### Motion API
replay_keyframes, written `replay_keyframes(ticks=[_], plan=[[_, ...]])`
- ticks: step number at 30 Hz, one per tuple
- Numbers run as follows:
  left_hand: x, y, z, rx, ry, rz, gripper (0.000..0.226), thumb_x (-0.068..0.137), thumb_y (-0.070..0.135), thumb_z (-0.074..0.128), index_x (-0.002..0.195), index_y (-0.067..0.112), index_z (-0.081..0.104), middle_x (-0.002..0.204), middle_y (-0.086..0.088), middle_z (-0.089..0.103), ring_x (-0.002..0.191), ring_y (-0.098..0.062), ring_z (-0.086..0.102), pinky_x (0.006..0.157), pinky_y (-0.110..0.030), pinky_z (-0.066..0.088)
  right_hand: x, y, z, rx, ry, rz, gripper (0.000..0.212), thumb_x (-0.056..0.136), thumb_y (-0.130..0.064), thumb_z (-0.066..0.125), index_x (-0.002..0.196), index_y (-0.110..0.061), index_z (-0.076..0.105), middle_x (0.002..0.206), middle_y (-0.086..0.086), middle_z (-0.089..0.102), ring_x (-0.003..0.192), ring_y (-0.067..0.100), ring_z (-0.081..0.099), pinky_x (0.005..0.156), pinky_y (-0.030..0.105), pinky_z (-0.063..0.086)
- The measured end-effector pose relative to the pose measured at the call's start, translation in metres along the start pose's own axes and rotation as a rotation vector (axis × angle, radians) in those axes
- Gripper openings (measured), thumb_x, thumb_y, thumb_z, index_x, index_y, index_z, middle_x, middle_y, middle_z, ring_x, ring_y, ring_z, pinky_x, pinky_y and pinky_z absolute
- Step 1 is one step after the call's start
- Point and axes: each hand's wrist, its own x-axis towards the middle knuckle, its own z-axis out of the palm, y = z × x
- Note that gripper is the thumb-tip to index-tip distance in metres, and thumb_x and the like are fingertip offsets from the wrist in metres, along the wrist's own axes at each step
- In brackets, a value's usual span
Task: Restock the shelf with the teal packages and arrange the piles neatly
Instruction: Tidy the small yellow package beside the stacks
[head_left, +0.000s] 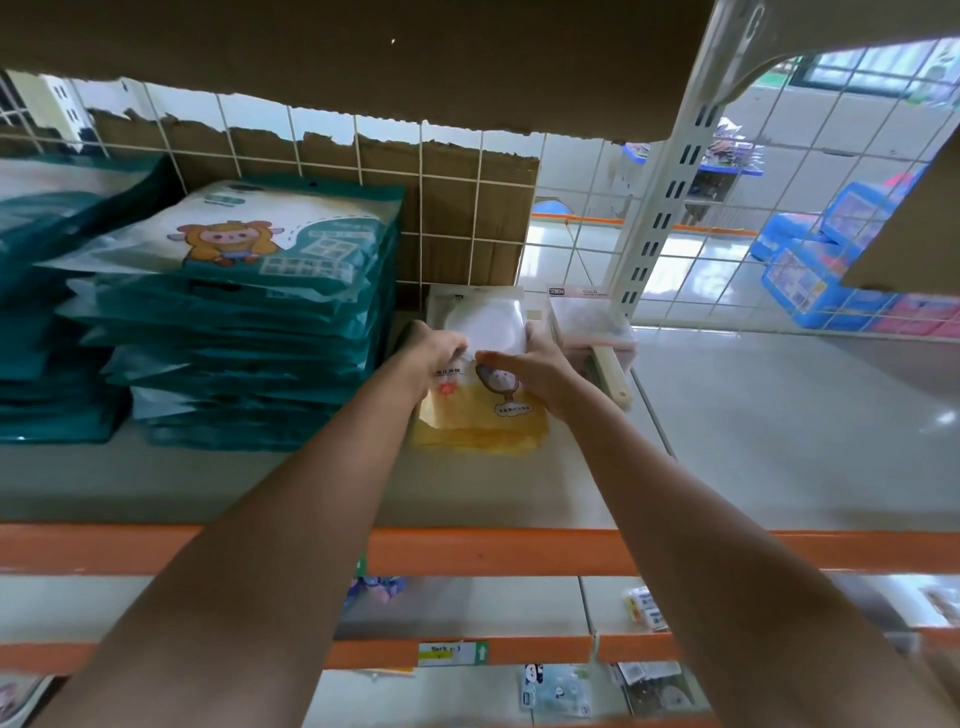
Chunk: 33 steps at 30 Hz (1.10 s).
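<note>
A tall pile of teal packages (244, 312) with a cartoon animal on the top one stands on the shelf (779, 415), left of centre. A second teal pile (47, 312) sits at the far left, partly cut off. To the right of the piles lies a small pile of yellow-and-white packages (483, 415). My left hand (439, 353) grips its left side and my right hand (530, 369) grips its right side, thumb on top. Neither hand touches a teal package.
A white item with a cream handle (602, 348) lies just right of the yellow pile. Torn cardboard (457, 208) lines the wire grid behind. An upright shelf post (665, 208) stands at the right. Orange shelf edges (493, 551) run below, with small goods on lower shelves.
</note>
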Motion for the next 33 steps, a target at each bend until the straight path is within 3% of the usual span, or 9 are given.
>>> replay_keyframes(ticks=[3, 7, 10, 13, 15, 18, 22, 31, 33], plan=[[0.004, -0.003, 0.001, -0.04, 0.006, -0.021, 0.011, 0.092, 0.013, 0.055, 0.098, 0.01, 0.046, 0.087, -0.007, 0.048, 0.075, -0.016, 0.052, 0.075, -0.03, 0.049, 0.0, 0.0, -0.001, -0.019, -0.018, -0.022, 0.064, 0.078, -0.02, 0.075, 0.127, -0.007, 0.037, 0.115, 0.011, 0.052, 0.109, 0.026, 0.054, 0.088, 0.036, 0.052], [0.009, -0.011, -0.002, -0.083, -0.016, 0.008, 0.054, 0.089, 0.017, 0.06, 0.136, 0.007, 0.035, 0.114, -0.012, 0.056, 0.085, -0.018, 0.058, 0.072, -0.031, 0.052, -0.003, -0.002, -0.001, -0.021, -0.025, -0.024, 0.064, 0.079, -0.021, 0.074, 0.128, -0.007, 0.036, 0.117, 0.012, 0.052, 0.111, 0.027, 0.054, 0.089, 0.037, 0.052], [0.007, -0.014, -0.005, -0.176, -0.006, 0.021, 0.057, 0.088, 0.016, 0.061, 0.139, 0.01, 0.036, 0.123, -0.016, 0.057, 0.095, -0.022, 0.061, 0.073, -0.03, 0.054, -0.01, -0.002, 0.001, 0.003, 0.001, -0.048, 0.064, 0.08, -0.021, 0.073, 0.129, -0.006, 0.035, 0.121, 0.014, 0.051, 0.113, 0.029, 0.053, 0.089, 0.036, 0.052], [-0.002, -0.018, -0.008, -0.213, -0.025, 0.051, 0.061, 0.092, 0.017, 0.056, 0.145, 0.011, 0.025, 0.13, -0.015, 0.051, 0.077, -0.013, 0.058, 0.056, -0.021, 0.052, -0.022, 0.005, 0.005, 0.017, 0.034, -0.077, 0.07, 0.081, -0.024, 0.072, 0.136, -0.007, 0.032, 0.131, 0.013, 0.048, 0.12, 0.026, 0.049, 0.098, 0.038, 0.046], [-0.012, -0.029, -0.01, -0.189, -0.039, 0.088, 0.066, 0.093, 0.023, 0.055, 0.148, 0.013, 0.019, 0.139, -0.011, 0.044, 0.085, -0.012, 0.057, 0.071, -0.025, 0.054, -0.035, 0.012, 0.005, 0.025, 0.055, -0.064, 0.078, 0.082, -0.027, 0.07, 0.142, -0.006, 0.026, 0.139, 0.011, 0.043, 0.122, 0.021, 0.045, 0.103, 0.033, 0.04], [-0.023, -0.047, -0.014, -0.11, -0.079, 0.14, 0.067, 0.093, 0.032, 0.052, 0.148, 0.02, 0.018, 0.149, -0.008, 0.033, 0.128, -0.024, 0.042, 0.107, -0.039, 0.033, -0.053, 0.02, 0.003, 0.099, 0.054, -0.077, 0.064, 0.084, -0.022, 0.069, 0.137, -0.007, 0.037, 0.126, 0.006, 0.054, 0.115, 0.018, 0.052, 0.096, 0.026, 0.042], [-0.027, -0.051, -0.013, -0.091, -0.147, 0.171, 0.064, 0.095, 0.031, 0.047, 0.15, 0.02, 0.016, 0.151, -0.005, 0.031, 0.135, -0.022, 0.034, 0.112, -0.039, 0.028, -0.062, 0.021, 0.009, 0.151, 0.065, -0.12, 0.037, 0.084, -0.011, 0.068, 0.117, -0.009, 0.054, 0.112, 0.013, 0.064, 0.099, 0.019, 0.061, 0.084, 0.026, 0.048], [-0.043, -0.059, -0.021, -0.184, -0.184, 0.183, 0.075, 0.09, 0.044, 0.051, 0.15, 0.024, 0.011, 0.156, -0.002, 0.017, 0.141, -0.02, 0.021, 0.11, -0.034, 0.02, -0.072, 0.03, 0.008, 0.105, 0.072, -0.14, 0.07, 0.067, -0.042, 0.076, 0.126, -0.014, 0.05, 0.114, 0.004, 0.065, 0.104, 0.018, 0.062, 0.091, 0.033, 0.05], [-0.047, -0.065, -0.021, -0.189, -0.234, 0.217, 0.084, 0.085, 0.044, 0.055, 0.15, 0.023, 0.006, 0.156, -0.002, 0.013, 0.142, -0.019, 0.019, 0.111, -0.032, 0.019, -0.076, 0.031, 0.008, 0.098, 0.053, -0.154, 0.062, 0.07, -0.035, 0.078, 0.123, -0.013, 0.051, 0.111, 0.005, 0.066, 0.101, 0.018, 0.064, 0.088, 0.031, 0.052]])
